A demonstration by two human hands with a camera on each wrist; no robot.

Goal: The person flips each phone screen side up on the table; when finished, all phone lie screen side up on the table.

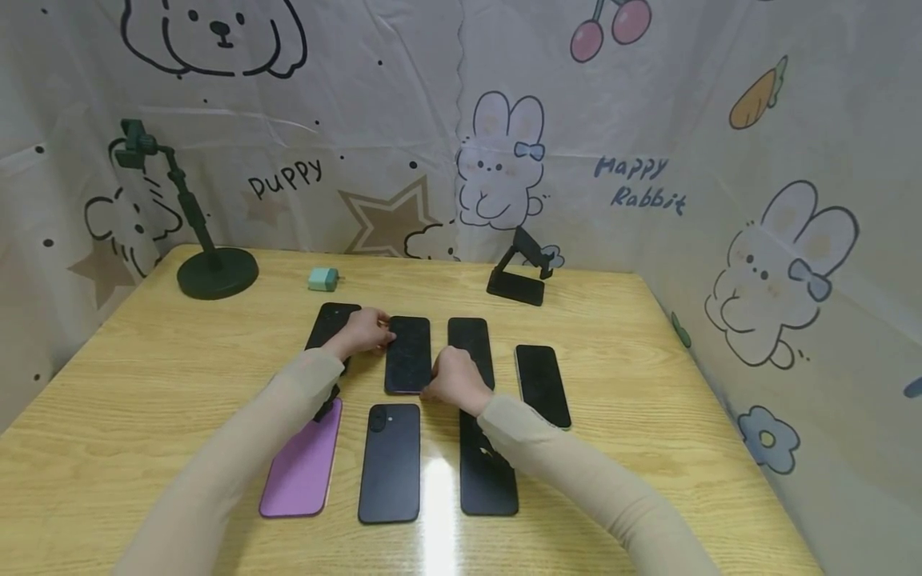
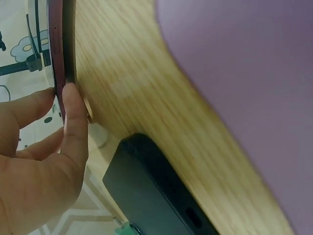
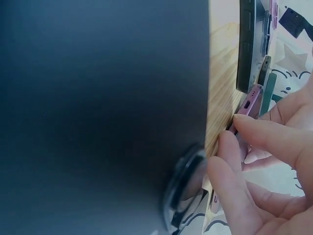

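Both hands are at a black-screened smartphone in the middle of the back row. My left hand pinches its upper left edge. In the left wrist view, thumb and finger grip the phone's reddish side. At the lower right corner, my right hand pinches the same phone. The right wrist view shows its pink end with a charging port by those fingertips. A black phone lies under the left wrist, and another phone lies behind the right hand, partly covered.
Nearer lie a purple phone, a dark grey phone and a black phone. One more phone lies to the right. Behind stand a green stand, a mint charger plug and a black phone holder.
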